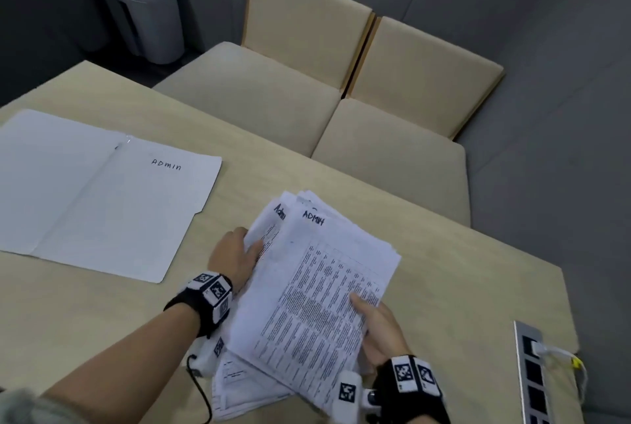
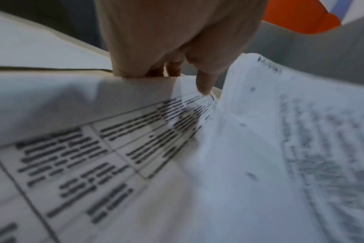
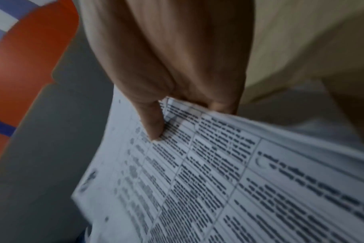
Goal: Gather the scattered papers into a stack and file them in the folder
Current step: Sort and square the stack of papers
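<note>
Top sheet of the papers point(image 1: 317, 290) has "ADMIN" handwritten at its far edge, w/ printed tables below too small to read; a sheet under it shows a partial "ADM". The folder point(image 1: 102, 198) lies open flat on the table point(image 1: 461, 287), to the left of the stack and well apart from it, its right leaf marked "ADMIN" by hand. Papers are bunched in a loose, uneven stack near the front edge of the table, some sheets fanning out at the near corner. Left hand point(image 1: 235, 256) grips the stack's left edge, thumb on top and fingers curled under. Right hand point(image 1: 379, 331) pinches the right edge, thumb pressed on the printed table, fingers beneath. Both wrists carry black straps w/ square coded tags. Table is pale wood w/ a metal socket strip point(image 1: 532, 376) at the right, one plug in. Beyond it, two beige cushioned chairs point(image 1: 341, 82), grey floor, and a grey-and-blue bin point(image 1: 140, 3) in the far-left corner.
</note>
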### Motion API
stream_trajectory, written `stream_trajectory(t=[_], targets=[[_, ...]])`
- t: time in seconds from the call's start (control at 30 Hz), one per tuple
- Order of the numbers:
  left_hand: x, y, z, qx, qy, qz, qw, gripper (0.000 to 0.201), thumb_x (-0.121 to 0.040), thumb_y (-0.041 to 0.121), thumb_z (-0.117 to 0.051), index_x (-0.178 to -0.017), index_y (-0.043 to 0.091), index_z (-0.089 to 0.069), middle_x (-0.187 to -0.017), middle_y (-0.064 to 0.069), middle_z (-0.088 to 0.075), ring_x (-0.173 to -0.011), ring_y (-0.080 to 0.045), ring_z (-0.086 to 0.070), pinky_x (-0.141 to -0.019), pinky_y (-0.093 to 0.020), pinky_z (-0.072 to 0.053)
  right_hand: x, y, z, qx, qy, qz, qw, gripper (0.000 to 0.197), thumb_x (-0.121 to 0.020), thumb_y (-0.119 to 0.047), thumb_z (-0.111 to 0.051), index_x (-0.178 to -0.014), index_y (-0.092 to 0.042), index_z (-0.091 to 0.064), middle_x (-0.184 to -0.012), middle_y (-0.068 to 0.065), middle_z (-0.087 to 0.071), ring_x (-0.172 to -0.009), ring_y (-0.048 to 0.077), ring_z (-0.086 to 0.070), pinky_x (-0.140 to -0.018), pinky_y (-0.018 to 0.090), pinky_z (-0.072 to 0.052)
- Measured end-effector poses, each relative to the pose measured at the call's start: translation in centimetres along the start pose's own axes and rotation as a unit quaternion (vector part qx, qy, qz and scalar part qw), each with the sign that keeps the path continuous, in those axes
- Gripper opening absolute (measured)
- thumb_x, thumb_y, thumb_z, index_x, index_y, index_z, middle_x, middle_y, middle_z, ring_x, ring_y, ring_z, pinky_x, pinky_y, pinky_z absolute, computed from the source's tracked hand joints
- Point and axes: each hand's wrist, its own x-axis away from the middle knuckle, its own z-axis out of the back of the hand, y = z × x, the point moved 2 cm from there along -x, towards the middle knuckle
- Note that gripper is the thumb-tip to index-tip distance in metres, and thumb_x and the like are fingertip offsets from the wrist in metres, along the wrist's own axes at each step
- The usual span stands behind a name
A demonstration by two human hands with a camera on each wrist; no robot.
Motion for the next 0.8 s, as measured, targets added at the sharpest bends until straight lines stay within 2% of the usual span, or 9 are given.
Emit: stream_trajectory(t=[0.07, 0.2, 0.3, 0.47, 0.53, 0.6, 0.63, 0.73, 0.8], targets=[[0.6, 0.1, -0.3, 0.047, 0.004, -0.002, 0.999, 0.035, -0.099, 0.037, -0.048, -0.117, 0.01, -0.059, -0.107, -0.019, -0.065, -0.096, -0.036, -0.063, -0.078, -0.037, -0.045, -0.4, 0.2, -1.5, -0.009, -0.008, -0.01, 1.0, 0.024, -0.1, -0.009, -0.057, -0.122, -0.003, -0.066, -0.114, 0.017, -0.076, -0.099, 0.03, -0.075, -0.075, 0.04, -0.063], [1.1, 0.1, 0.0, 0.102, 0.025, -0.01, 0.994, 0.022, -0.097, 0.035, -0.051, -0.102, 0.018, -0.065, -0.105, -0.012, -0.061, -0.091, -0.027, -0.062, -0.081, -0.033, -0.048, -1.5, 0.9, -3.7, 0.027, -0.023, -0.011, 0.999, 0.052, -0.091, -0.027, -0.071, -0.138, -0.011, -0.057, -0.138, 0.013, -0.065, -0.126, 0.032, -0.062, -0.107, 0.053, -0.047], [1.0, 0.2, 0.6, 0.104, 0.039, 0.007, 0.994, 0.012, -0.094, 0.022, -0.058, -0.101, 0.013, -0.062, -0.101, -0.008, -0.063, -0.09, -0.027, -0.061, -0.077, -0.033, -0.046, -2.0, 1.5, -4.0, 0.094, 0.024, -0.004, 0.995, 0.071, -0.087, -0.021, -0.077, -0.147, -0.011, -0.041, -0.155, 0.008, -0.046, -0.14, 0.033, -0.046, -0.115, 0.05, -0.038], [0.7, 0.3, 1.3, 0.147, 0.055, 0.068, 0.985, 0.022, -0.093, 0.014, -0.056, -0.114, 0.009, -0.055, -0.097, -0.006, -0.065, -0.09, -0.031, -0.063, -0.079, -0.037, -0.05, -5.5, 4.6, -1.2, 0.093, -0.016, -0.027, 0.995, 0.138, -0.043, -0.049, -0.099, -0.157, -0.014, -0.029, -0.163, 0.007, -0.034, -0.147, 0.033, -0.037, -0.116, 0.06, -0.033], [0.6, 0.7, 1.6, 0.172, 0.08, 0.079, 0.979, 0.021, -0.098, 0.019, -0.047, -0.111, 0.007, -0.06, -0.099, -0.009, -0.067, -0.092, -0.03, -0.062, -0.076, -0.033, -0.044, -2.6, 1.5, -2.8, 0.062, -0.043, -0.019, 0.997, 0.108, -0.063, -0.037, -0.094, -0.153, -0.012, -0.038, -0.156, 0.013, -0.046, -0.141, 0.035, -0.047, -0.112, 0.063, -0.037], [0.6, 0.9, 1.9, 0.184, 0.106, 0.112, 0.971, 0.026, -0.099, 0.021, -0.044, -0.109, 0.006, -0.063, -0.101, -0.01, -0.066, -0.095, -0.03, -0.06, -0.076, -0.03, -0.038, 1.2, -2.9, -4.1, 0.031, -0.08, 0.032, 0.996, 0.047, -0.095, -0.009, -0.065, -0.14, -0.004, -0.054, -0.135, 0.017, -0.067, -0.122, 0.037, -0.065, -0.099, 0.055, -0.053], [0.4, 0.8, 1.8, 0.178, 0.107, 0.119, 0.971, 0.026, -0.098, 0.022, -0.047, -0.109, 0.005, -0.064, -0.104, -0.011, -0.067, -0.096, -0.031, -0.06, -0.077, -0.029, -0.038, 2.8, -5.2, -4.4, 0.022, -0.092, 0.063, 0.993, 0.035, -0.099, -0.003, -0.055, -0.134, -0.003, -0.059, -0.126, 0.016, -0.072, -0.113, 0.035, -0.07, -0.09, 0.05, -0.059], [0.1, 0.5, 1.4, 0.107, 0.061, 0.094, 0.988, 0.041, -0.088, 0.035, -0.067, -0.116, 0.007, -0.061, -0.117, -0.011, -0.067, -0.108, -0.032, -0.061, -0.088, -0.035, -0.047, 6.1, -11.0, -2.2, 0.003, -0.045, 0.19, 0.981, 0.027, -0.101, -0.001, -0.05, -0.124, -0.006, -0.064, -0.114, 0.009, -0.078, -0.099, 0.025, -0.076, -0.075, 0.036, -0.063], [0.2, 0.6, 0.8, -0.019, 0.011, 0.066, 0.998, 0.06, -0.077, 0.044, -0.075, -0.124, 0.012, -0.055, -0.126, -0.008, -0.058, -0.117, -0.031, -0.055, -0.095, -0.044, -0.047, 7.2, -12.9, -0.2, 0.019, 0.017, 0.239, 0.971, 0.029, -0.101, -0.003, -0.052, -0.127, -0.006, -0.064, -0.113, 0.005, -0.078, -0.098, 0.022, -0.076, -0.078, 0.035, -0.063]])
